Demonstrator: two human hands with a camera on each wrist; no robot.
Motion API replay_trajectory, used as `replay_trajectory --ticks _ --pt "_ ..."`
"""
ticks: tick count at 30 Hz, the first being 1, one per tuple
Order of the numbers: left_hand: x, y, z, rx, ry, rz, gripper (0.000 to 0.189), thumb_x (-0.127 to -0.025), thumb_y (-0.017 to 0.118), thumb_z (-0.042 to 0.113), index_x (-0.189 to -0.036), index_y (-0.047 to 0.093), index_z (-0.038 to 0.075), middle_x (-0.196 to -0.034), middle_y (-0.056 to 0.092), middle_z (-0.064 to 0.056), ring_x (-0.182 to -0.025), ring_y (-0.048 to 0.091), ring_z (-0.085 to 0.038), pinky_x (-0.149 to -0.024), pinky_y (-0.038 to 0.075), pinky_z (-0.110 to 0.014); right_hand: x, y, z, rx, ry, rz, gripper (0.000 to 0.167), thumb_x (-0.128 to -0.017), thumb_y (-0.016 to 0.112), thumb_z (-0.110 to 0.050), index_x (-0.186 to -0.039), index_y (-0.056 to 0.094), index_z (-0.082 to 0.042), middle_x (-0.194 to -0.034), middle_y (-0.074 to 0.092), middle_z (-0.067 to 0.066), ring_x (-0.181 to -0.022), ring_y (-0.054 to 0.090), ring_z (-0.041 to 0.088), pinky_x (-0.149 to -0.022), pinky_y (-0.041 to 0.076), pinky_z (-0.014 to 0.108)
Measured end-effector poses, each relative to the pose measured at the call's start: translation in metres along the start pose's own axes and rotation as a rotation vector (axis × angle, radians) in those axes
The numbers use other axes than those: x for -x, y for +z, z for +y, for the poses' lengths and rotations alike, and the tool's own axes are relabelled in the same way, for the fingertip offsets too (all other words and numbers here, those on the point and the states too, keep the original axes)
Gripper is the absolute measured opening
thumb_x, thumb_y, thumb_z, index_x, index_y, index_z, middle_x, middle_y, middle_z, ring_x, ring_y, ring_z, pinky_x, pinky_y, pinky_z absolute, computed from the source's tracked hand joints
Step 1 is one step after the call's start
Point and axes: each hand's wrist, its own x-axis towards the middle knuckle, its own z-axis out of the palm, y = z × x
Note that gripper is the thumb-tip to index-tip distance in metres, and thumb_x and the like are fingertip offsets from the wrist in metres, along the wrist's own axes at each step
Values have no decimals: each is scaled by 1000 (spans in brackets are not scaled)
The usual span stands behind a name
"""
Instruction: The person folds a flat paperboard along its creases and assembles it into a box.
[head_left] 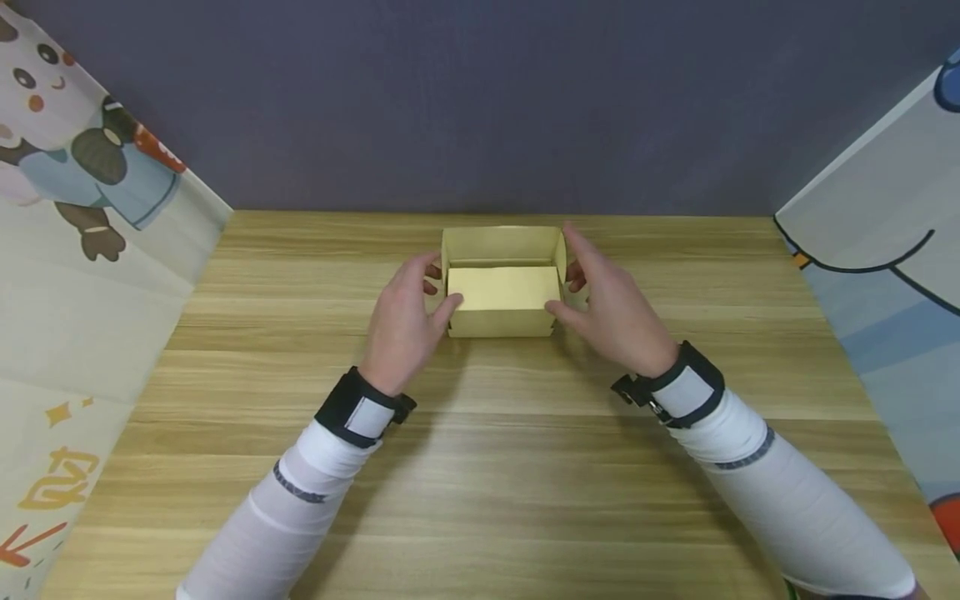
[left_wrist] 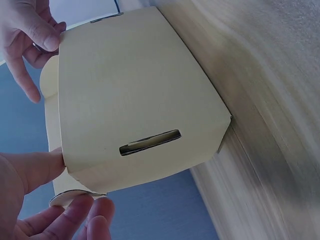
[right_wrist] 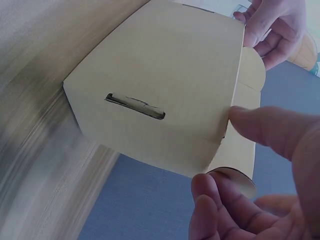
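A small tan cardboard box [head_left: 501,323] stands near the back of the table, its lid [head_left: 504,243] raised at the rear. Rounded side tabs show at the lid's ends, one tab [left_wrist: 75,197] low in the left wrist view and another tab [right_wrist: 235,179] in the right wrist view. My left hand [head_left: 405,321] grips the box's left end, thumb at the front upper edge and curled fingers at the tab. At the opposite end my right hand [head_left: 618,308] holds the box the same way. Narrow slots are cut near the front wall's [left_wrist: 135,80] two ends.
The wood-grain table [head_left: 510,467] stretches toward me in front of the box. Behind it rises a dark blue wall [head_left: 480,108]. Pale printed panels flank the table, a left panel [head_left: 97,333] and a right panel [head_left: 862,192].
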Motion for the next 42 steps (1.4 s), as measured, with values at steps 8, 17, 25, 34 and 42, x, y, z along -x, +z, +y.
replay_trajectory --ticks 8,17,25,34,42 --pt "-6 -2 -2 27 47 -56 82 -85 74 16 -153 27 12 -109 61 -6 -89 61 -18 -73 53 -30 -3 -2 1 5 -11 -8 102 -82 77 -23 -156 7 -20 -95 60 4 -89 57 20 -73 47 33" --pt "-16 -6 -7 23 89 -191 90 -86 73 18 -156 16 15 -106 57 -5 -92 59 -18 -81 52 -30 -8 -5 4 40 -6 -51 101 -80 79 -25 -156 12 -15 -91 62 6 -84 58 17 -73 48 33" --pt "-18 -12 -9 21 79 -229 90 -84 76 21 -155 19 18 -104 57 -4 -89 58 -15 -77 51 -30 -9 -5 2 15 21 -55 95 -80 79 -24 -154 19 -15 -91 62 5 -86 62 24 -74 50 36" --pt "-14 -15 -11 27 84 -247 99 -79 81 24 -154 18 22 -108 55 -2 -91 58 -18 -75 50 -30 -6 -2 2 14 7 -24 91 -81 78 -23 -152 23 -15 -90 62 4 -82 61 22 -72 50 34" --pt "-11 -13 -10 34 83 -222 99 -78 82 21 -154 19 24 -112 56 -4 -92 58 -19 -75 51 -31 -2 0 2 34 -21 15 84 -83 77 -24 -149 27 -13 -92 63 7 -84 62 23 -71 50 36"
